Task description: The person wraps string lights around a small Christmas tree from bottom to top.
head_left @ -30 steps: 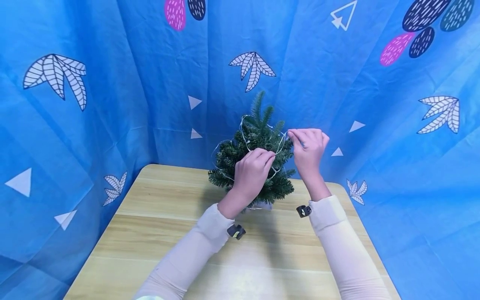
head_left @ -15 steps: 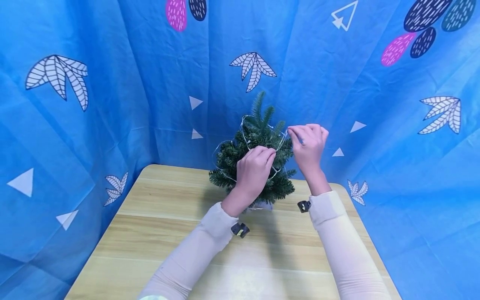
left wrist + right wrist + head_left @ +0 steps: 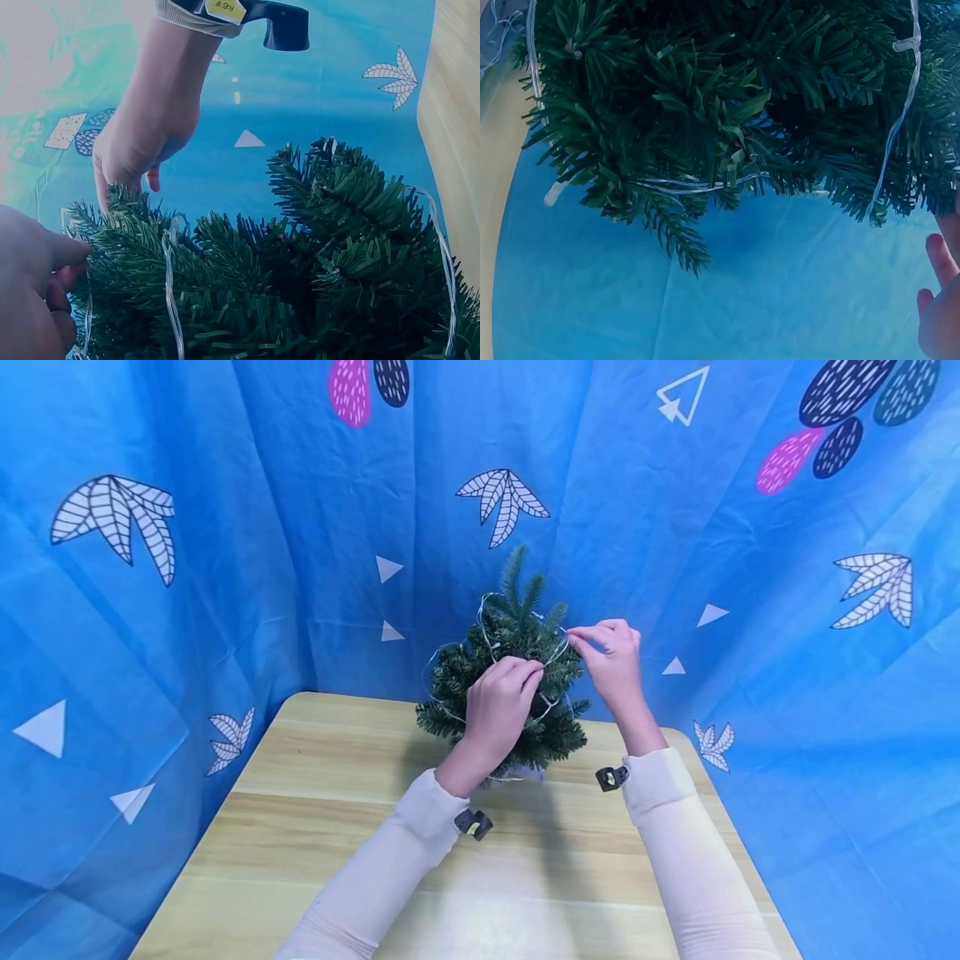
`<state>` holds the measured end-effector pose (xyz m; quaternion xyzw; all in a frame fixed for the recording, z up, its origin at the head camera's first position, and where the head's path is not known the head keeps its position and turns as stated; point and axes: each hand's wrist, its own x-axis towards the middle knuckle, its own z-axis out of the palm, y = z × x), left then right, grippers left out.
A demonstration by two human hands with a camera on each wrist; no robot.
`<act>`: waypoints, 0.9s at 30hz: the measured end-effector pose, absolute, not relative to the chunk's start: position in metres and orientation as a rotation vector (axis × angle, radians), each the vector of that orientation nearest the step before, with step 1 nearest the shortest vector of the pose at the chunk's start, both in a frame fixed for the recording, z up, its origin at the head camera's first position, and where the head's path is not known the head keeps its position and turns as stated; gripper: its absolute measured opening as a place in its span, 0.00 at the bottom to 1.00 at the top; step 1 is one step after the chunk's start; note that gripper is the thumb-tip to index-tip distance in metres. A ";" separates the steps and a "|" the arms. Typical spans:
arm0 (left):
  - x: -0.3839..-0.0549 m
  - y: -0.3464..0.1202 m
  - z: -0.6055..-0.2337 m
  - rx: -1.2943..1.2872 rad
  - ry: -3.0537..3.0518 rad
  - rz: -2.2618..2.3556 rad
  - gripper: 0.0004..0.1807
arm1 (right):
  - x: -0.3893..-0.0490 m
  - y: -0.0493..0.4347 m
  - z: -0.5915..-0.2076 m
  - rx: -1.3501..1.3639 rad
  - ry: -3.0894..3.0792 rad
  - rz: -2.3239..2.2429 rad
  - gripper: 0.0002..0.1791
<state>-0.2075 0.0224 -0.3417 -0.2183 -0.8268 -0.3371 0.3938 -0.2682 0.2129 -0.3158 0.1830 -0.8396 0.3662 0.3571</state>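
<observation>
A small artificial Christmas tree stands upright, wound with a clear-wired string of lights. My left hand is in front of the tree's middle and pinches the string. To its right, beside the upper branches, my right hand pinches another stretch of the same string between thumb and finger. A short length of wire spans the two hands. In the left wrist view my left hand shows at the left edge, with the right hand behind the branches. The tree hides part of the right hand's fingertips there.
The tree stands towards the back of a light wooden table. A blue patterned curtain hangs behind and on both sides. At the bottom of the tree a pale base shows partly. More wire runs along the lower branches.
My right hand rose a little, then came down and slightly left towards the tree, still pinching the string. The left hand has shifted only slightly and keeps its grip.
</observation>
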 end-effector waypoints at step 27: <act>-0.209 0.016 -0.345 -0.539 -2.060 -0.876 0.09 | -0.256 0.228 -0.324 0.655 -2.351 1.179 0.15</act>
